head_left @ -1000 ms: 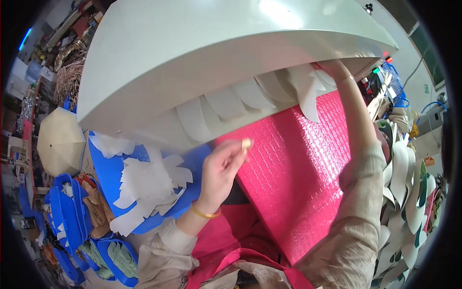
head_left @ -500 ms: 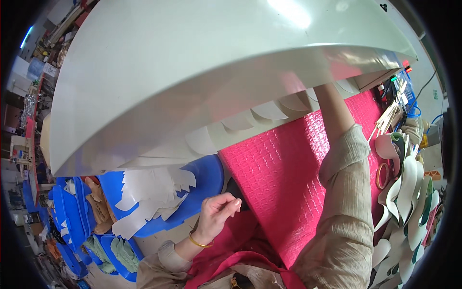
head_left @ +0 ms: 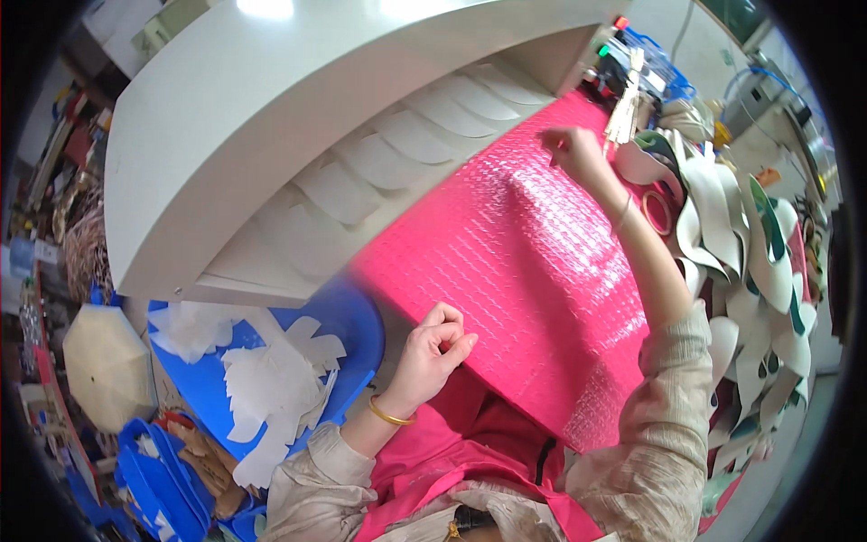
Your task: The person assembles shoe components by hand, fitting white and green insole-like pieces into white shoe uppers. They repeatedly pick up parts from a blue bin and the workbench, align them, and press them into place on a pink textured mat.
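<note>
My left hand (head_left: pixel 435 359), with a gold bangle, hovers over the near edge of the pink table cover (head_left: pixel 506 262). Its fingers curl into a loose fist, and nothing shows in them. My right hand (head_left: pixel 576 152) is raised over the far right of the cover, outside the curved hood of a pale machine (head_left: pixel 271 126). Motion blurs its bent fingers, so I cannot tell whether it holds anything. Several white curved pieces (head_left: pixel 402 135) lie in an overlapping row on the ledge beneath the hood.
Left of the table, a blue bin (head_left: pixel 361 361) holds white cut pieces (head_left: pixel 271 384). Stacked curved white and green pieces (head_left: pixel 772 235) line the right side, near a tape roll (head_left: pixel 657 213). Wooden sticks (head_left: pixel 626 104) and a blue basket (head_left: pixel 664 68) stand at the far right.
My right hand has come out from under the hood, to the near side of its edge. My left hand has shifted slightly right and up. The view has turned, showing more of the ledge.
</note>
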A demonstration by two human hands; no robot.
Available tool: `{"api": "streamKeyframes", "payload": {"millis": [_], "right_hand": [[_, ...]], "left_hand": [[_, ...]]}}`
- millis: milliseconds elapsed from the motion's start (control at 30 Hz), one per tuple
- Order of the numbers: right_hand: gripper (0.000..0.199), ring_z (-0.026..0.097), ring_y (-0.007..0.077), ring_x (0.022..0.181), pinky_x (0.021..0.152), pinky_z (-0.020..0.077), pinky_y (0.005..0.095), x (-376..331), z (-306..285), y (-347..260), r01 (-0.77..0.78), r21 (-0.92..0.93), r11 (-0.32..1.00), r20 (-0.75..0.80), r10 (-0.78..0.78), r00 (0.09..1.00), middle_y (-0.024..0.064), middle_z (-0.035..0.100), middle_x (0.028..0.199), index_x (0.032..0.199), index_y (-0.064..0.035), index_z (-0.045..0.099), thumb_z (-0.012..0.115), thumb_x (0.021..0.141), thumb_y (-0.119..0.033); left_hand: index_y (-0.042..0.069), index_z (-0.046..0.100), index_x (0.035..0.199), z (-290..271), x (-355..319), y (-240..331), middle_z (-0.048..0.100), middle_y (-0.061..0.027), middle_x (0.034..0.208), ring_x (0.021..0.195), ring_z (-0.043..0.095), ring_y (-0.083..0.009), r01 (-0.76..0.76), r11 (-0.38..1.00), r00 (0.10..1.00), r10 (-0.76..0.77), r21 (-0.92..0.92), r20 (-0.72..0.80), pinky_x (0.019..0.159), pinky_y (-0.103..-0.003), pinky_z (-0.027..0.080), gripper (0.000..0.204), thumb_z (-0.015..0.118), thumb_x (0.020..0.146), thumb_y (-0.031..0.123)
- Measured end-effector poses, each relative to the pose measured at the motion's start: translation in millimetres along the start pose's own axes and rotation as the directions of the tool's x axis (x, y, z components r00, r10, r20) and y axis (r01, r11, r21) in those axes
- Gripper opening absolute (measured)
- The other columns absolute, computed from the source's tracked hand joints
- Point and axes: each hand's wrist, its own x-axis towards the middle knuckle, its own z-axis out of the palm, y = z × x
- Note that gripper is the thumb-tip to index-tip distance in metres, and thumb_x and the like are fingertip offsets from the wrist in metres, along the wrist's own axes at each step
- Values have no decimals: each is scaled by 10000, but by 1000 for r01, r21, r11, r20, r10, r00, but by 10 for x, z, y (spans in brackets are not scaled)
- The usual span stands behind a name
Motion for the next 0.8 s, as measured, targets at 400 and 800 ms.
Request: {"api": "streamKeyframes", "payload": {"millis": [400,800], "right_hand": [[521,313,298,1253,945,307,516,1130,-4,1710,-288,-545,788,-413,46,909,84,409,1321,1288,-71,386,421,874,-384],[225,554,117,699,671,449,265,-1250,-1413,488,-94,-9,996,-133,92,987,117,639,855,929,-30,651,626,811,-219]], "left_hand": [[3,572,648,203,-74,-70,522,-43,787,704,508,-103,165,986,983,-162,-19,82,636,-240,408,204,594,827,98],[-24,450,1244,655,550,295,532,-115,1177,983,539,-161,5,998,941,-25,59,338,854,-272,431,409,518,844,27]]}}
